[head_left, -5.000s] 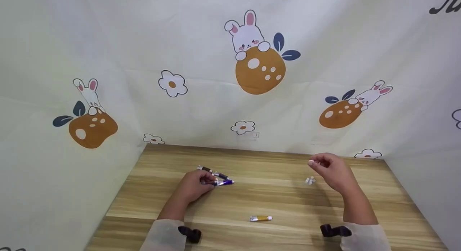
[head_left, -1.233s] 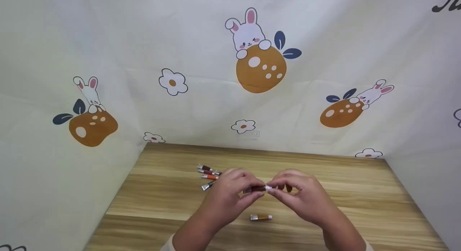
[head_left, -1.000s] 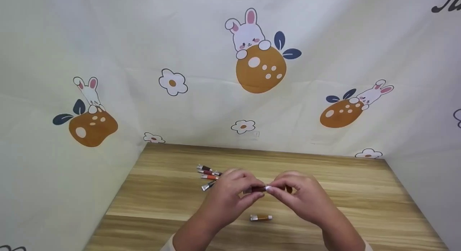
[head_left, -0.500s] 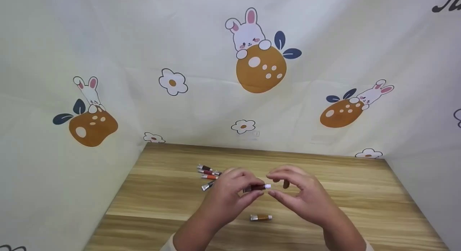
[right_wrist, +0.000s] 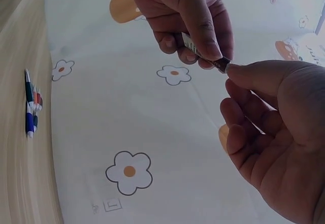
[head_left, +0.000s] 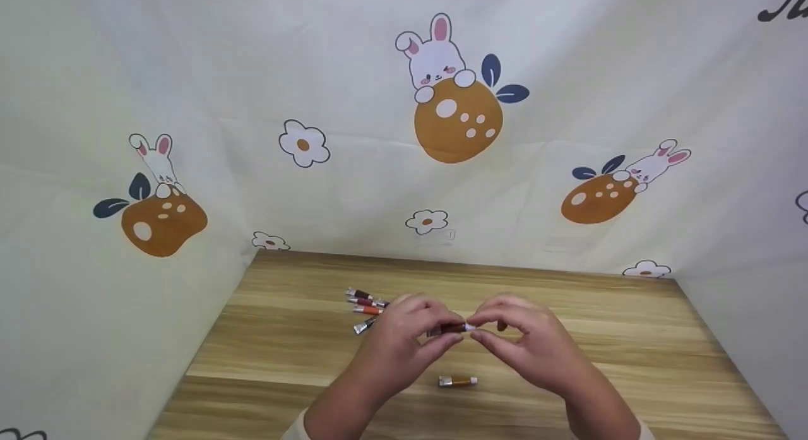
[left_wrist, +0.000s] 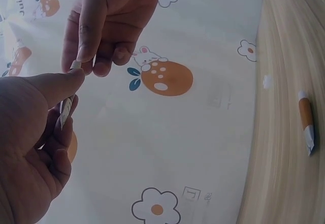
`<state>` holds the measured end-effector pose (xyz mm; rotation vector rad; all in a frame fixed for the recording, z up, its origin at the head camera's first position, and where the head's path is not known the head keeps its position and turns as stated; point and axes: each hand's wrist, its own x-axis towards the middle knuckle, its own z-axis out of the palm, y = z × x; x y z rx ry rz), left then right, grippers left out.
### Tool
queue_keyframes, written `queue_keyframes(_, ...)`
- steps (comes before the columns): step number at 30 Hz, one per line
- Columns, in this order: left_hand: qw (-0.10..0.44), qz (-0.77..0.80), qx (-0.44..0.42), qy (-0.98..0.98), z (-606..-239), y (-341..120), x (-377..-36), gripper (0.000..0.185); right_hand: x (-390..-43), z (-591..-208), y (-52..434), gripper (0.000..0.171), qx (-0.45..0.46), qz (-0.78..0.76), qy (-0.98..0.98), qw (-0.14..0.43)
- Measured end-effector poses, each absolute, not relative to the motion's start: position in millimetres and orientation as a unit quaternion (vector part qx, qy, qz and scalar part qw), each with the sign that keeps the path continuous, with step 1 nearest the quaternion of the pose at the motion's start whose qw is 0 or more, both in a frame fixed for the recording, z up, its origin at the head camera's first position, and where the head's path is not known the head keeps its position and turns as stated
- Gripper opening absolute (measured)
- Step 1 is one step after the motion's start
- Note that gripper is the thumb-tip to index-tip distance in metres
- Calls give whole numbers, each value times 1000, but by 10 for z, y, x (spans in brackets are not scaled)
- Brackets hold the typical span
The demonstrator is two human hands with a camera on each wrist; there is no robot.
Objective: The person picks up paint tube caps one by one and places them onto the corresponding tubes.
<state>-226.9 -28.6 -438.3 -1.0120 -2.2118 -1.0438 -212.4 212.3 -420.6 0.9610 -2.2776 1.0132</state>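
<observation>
In the head view my left hand (head_left: 404,345) grips a small dark brownish-red paint tube (head_left: 451,328) by its body. The tube lies roughly level above the table, its white cap (head_left: 469,327) pointing right. My right hand (head_left: 530,339) pinches that cap between thumb and forefinger. From the left wrist, the cap (left_wrist: 75,65) shows between both thumbs; the tube's silver end sits in my left fingers. The right wrist view shows the tube's pale label (right_wrist: 189,43) partly covered by the left hand. An ochre paint tube (head_left: 457,381) lies on the table nearer me.
Several paint tubes, among them an orange one (head_left: 367,310) and a dark-labelled one (head_left: 364,326), lie left of my hands, partly hidden. A blue-ended tube (right_wrist: 29,120) shows there too. Small white pieces (left_wrist: 267,82) lie on the wood-grain table (head_left: 278,364). Printed cloth (head_left: 353,194) surrounds it.
Five seconds ago my hands were apart, the left at the tubes, the right holding a small white piece. They meet at the dark tube now. Half a second ago the right fingers were off the cap.
</observation>
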Motion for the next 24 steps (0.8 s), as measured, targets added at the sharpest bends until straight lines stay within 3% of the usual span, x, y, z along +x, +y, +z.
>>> queue_keyframes(8, 246, -372, -374, -813, -4383, -280, -2265, 15, -2120, -4193, 2139, 9, 295, 368, -864, 175)
queue_keyframes(16, 244, -377, -369, -813, -4389, -275, -2272, 12, -2132, -4208, 2152, 40, 346, 397, -821, 221)
queue_keyframes(24, 240, -384, -360, -815, -4390, -282, -2268, 13, -2143, -4223, 2145, 33, 397, 400, -792, 235)
